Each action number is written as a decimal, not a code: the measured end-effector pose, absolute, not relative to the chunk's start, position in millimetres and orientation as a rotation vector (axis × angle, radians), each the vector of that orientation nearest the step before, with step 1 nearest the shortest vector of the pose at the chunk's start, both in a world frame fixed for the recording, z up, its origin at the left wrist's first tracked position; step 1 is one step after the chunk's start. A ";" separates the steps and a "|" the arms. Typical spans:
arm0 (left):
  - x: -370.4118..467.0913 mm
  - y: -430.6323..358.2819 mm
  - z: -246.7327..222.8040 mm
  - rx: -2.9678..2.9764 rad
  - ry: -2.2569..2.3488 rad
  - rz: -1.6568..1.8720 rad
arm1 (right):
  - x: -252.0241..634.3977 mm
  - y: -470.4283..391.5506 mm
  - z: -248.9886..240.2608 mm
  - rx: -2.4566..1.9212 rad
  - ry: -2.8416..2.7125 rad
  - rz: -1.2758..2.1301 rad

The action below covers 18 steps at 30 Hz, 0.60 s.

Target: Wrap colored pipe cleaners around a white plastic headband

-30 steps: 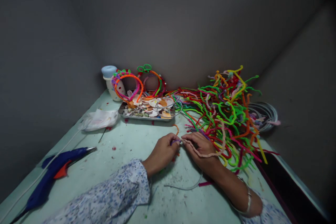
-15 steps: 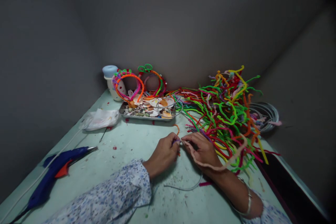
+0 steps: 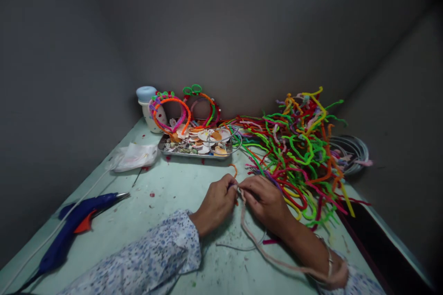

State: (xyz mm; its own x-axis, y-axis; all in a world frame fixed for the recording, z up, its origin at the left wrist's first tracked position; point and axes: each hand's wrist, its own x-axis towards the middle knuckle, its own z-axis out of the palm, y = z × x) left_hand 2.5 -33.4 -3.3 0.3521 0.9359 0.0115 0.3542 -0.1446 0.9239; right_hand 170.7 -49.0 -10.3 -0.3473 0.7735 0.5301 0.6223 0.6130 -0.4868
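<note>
My left hand (image 3: 217, 203) is closed in a pinch on a small purple piece near the middle of the table, with an orange pipe cleaner (image 3: 235, 170) sticking up just behind its fingertips. Fingertips nearly meeting it, my right hand (image 3: 266, 200) pinches the end of a pale pink pipe cleaner (image 3: 266, 252), whose length hangs down and runs right across my wrist. Beneath lies a grey wire (image 3: 235, 247), partly hidden by the pink strand and my hand.
A metal tray (image 3: 197, 154) of shells stands behind, with headbands (image 3: 172, 100) and a blue-lidded jar (image 3: 149, 110). Tangled pipe cleaners (image 3: 301, 147) and coiled wire (image 3: 360, 154) are at right. At left are a plastic bag (image 3: 134, 156) and a blue glue gun (image 3: 65, 230).
The pink pipe cleaner has swung down from above my right hand to below it, across the wrist. My right fingers have shifted slightly at the pinch; my left hand stays nearly still.
</note>
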 end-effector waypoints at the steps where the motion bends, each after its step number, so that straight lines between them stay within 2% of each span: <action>1: 2.6 -33.5 -3.3 1.694 1.162 0.796 | 171.1 -49.3 -10.2 -1.096 -2.092 0.245; 7: 2.6 -33.8 -3.1 1.702 1.164 0.800 | 171.1 -50.6 -8.5 -1.051 -2.078 0.255; 18: 4.8 -40.5 3.7 1.863 1.144 0.814 | 167.5 -47.5 -5.1 -1.223 -1.717 0.738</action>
State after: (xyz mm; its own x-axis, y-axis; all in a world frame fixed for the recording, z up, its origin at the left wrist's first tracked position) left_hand 4.8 -40.5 3.7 0.3875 0.9145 0.1163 0.4097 -0.2838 0.8669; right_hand 167.5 -47.5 -5.1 -0.1309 0.9405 0.3136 0.4197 0.3392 -0.8419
